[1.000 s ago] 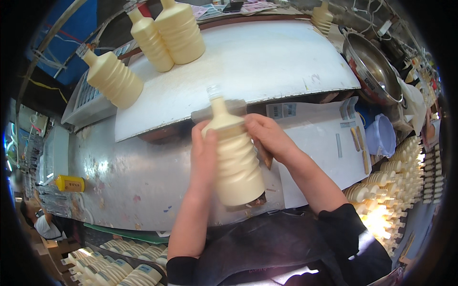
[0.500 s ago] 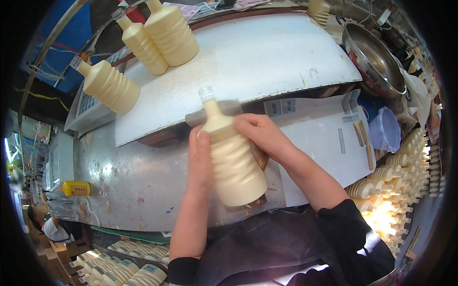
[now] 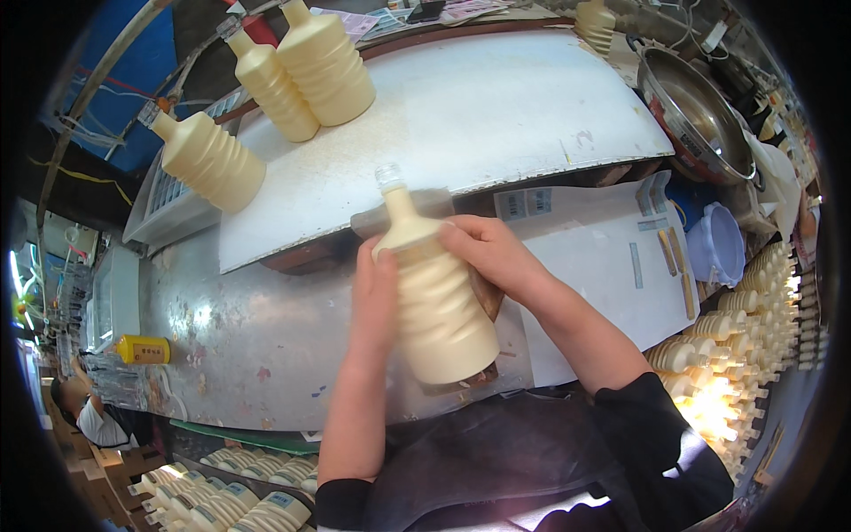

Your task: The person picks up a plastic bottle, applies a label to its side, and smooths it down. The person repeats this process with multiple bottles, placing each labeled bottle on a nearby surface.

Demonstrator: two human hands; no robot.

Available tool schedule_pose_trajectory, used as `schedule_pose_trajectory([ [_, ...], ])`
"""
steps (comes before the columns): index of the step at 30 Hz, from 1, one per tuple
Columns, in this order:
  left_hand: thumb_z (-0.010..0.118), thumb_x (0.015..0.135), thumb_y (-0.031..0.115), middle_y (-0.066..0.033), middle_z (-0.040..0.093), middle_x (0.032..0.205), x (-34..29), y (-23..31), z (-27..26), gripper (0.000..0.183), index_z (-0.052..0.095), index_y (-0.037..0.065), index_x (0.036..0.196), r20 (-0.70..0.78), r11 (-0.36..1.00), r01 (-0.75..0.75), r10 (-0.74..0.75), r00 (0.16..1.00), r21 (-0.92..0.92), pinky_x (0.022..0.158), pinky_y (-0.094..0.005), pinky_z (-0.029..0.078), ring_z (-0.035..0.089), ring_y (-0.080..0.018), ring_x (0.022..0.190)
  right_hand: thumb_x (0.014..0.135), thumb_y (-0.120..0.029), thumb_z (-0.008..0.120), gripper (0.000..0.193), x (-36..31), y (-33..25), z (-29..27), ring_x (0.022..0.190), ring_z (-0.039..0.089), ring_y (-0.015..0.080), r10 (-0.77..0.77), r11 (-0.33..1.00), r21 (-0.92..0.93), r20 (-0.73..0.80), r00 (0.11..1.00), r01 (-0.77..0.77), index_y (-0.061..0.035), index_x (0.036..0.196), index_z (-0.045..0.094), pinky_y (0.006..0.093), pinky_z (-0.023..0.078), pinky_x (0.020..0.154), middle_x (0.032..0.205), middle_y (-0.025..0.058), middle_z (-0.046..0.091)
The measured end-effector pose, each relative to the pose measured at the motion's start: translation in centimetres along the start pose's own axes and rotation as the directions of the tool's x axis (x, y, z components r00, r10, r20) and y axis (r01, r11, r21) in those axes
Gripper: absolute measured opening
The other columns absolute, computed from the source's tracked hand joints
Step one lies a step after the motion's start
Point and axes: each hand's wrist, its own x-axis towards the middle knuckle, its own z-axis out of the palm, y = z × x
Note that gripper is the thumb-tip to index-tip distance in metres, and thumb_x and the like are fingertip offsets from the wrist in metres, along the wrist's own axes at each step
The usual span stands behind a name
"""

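The left hand (image 3: 376, 282) and right hand (image 3: 490, 254) are clamped on opposite sides of 1 cream bottle (image 3: 446, 312), thumbs at its shoulder; the bottle lies tilted between them, its clear-topped neck pointing away beyond the fingers, just beside a grey block (image 3: 434, 202); 3 more bottles (image 3: 328, 73) stand beyond the left hand, and a white sheet (image 3: 594, 257) lies to the right of the right hand; the step in hand looks like pressing or smoothing round the shoulder; the next move seems to call for even thumb pressure from both sides, without denting the wall
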Motion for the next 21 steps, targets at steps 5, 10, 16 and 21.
schedule_pose_trajectory([
  [5,0.044,0.11,0.045,-0.0129,0.061,0.126,0.0,-0.4,0.0,0.052,0.049,0.0,0.137,0.01,0.998,-0.057,0.057,0.998,-0.018,0.101,-0.0332,0.045,0.056,-0.0176,0.114,0.105,-0.036,0.061,0.046,0.2,0.8,0.1,0.098,0.064,0.0096,-0.036,0.999,0.008,0.002,0.999,0.036,0.0036,0.127,0.068,0.0268,0.052,0.086,0.11,0.0062,0.072],
  [10,0.035,0.114,0.034,-0.0106,0.062,0.122,0.1,-0.8,-0.1,0.04,0.05,0.002,0.134,0.009,0.997,-0.076,0.076,0.997,-0.025,0.099,-0.0327,0.048,0.06,-0.0155,0.111,0.104,-0.036,0.061,0.046,0.1,0.9,0.3,0.099,0.064,0.01,-0.037,0.998,0.04,-0.009,0.999,0.038,0.0043,0.127,0.068,0.0268,0.052,0.086,0.111,0.0071,0.072],
  [16,0.036,0.114,0.04,-0.0112,0.061,0.125,0.3,-1.3,-0.1,0.045,0.049,0.003,0.136,-0.008,0.997,-0.082,0.082,0.997,0.006,0.101,-0.0332,0.047,0.058,-0.0163,0.113,0.105,-0.035,0.06,0.041,-0.3,0.6,0.2,0.091,0.061,0.0079,0.01,1.0,0.022,-0.039,0.999,-0.009,0.0009,0.123,0.071,0.0252,0.05,0.08,0.104,0.0015,0.07],
  [21,0.035,0.111,0.055,-0.0132,0.056,0.133,0.0,-2.5,-0.4,0.061,0.046,0.003,0.14,-0.132,0.98,-0.137,0.119,0.984,-0.143,0.104,-0.0352,0.044,0.054,-0.0187,0.119,0.1,-0.02,0.062,0.027,-0.9,-1.3,-2.7,0.092,0.062,0.0094,-0.15,0.979,0.108,-0.186,0.971,0.172,-0.0022,0.117,0.071,0.0264,0.05,0.082,0.104,0.0031,0.07],
])
